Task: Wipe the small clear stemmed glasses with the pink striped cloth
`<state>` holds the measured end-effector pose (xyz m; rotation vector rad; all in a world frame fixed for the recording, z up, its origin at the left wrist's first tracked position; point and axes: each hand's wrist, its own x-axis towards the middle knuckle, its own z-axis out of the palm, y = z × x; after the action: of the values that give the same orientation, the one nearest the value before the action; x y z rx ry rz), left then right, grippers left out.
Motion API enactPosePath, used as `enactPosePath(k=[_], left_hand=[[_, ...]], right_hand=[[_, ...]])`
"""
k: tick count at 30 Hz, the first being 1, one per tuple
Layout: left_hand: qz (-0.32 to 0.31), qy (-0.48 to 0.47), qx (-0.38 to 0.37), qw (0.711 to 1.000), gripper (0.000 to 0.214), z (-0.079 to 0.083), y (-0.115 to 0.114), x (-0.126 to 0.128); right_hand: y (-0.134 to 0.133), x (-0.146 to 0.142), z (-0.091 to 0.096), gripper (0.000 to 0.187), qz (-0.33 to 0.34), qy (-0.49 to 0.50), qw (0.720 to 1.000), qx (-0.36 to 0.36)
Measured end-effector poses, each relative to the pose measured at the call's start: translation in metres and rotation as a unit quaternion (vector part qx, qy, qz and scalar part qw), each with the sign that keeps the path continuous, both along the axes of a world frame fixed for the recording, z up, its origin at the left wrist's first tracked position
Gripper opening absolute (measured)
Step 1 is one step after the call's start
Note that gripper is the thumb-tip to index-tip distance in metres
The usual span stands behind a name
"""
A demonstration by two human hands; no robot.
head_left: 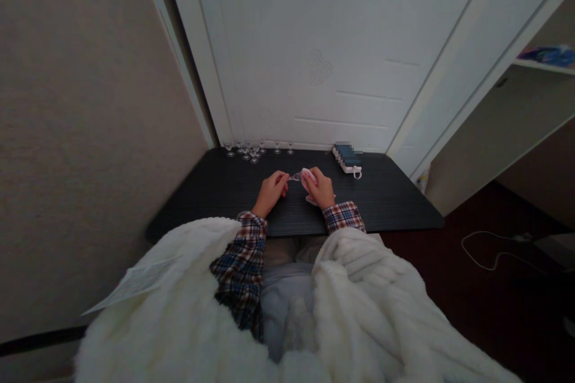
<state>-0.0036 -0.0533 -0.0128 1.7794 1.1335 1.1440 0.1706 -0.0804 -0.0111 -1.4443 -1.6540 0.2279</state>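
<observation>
Between my hands, just above the dark table (pixel 215 191), a small clear stemmed glass (pixel 295 177) lies on its side in the air. My left hand (pixel 272 190) pinches its left end with thumb and fingertips. A pink and white cloth (pixel 307 176) is bunched in my right hand (pixel 321 188), pressed against the other end of the glass. Part of the cloth hangs below my right fingers. Both hands are closed, and much of the glass is hidden by the cloth.
Several small stemmed glasses (pixel 254 154) stand along the table's back left edge. A phone-like device (pixel 347 155) with a white strap loop lies at the back right. A white panelled door (pixel 341 30) rises behind the table. A white cable (pixel 485 266) runs across the floor at right.
</observation>
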Motion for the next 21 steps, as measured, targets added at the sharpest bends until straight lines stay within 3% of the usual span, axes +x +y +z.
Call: enactPosePath(k=[21], left_hand=[[0.009,-0.021,-0.005,1.0,0.031,0.0028,-0.0016,0.0001]], right_hand=[[-0.0012,0.0006,0.0006,0.036,0.003,0.017,1.0,0.008]])
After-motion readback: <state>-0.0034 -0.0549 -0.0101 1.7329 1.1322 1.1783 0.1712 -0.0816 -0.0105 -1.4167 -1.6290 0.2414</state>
